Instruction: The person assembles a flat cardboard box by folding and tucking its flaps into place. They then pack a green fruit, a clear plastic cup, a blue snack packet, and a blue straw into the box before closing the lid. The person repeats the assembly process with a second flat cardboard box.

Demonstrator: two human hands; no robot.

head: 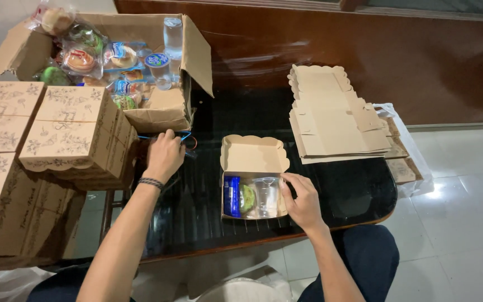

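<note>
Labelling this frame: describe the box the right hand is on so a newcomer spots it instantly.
Start at the dark glass table; near its front edge, left of the stack of flat unfolded cartons, sits a small kraft snack box. The right hand touches its rim. It is the only small box standing open, scalloped lid up, with a blue packet and a clear water cup inside.
</note>
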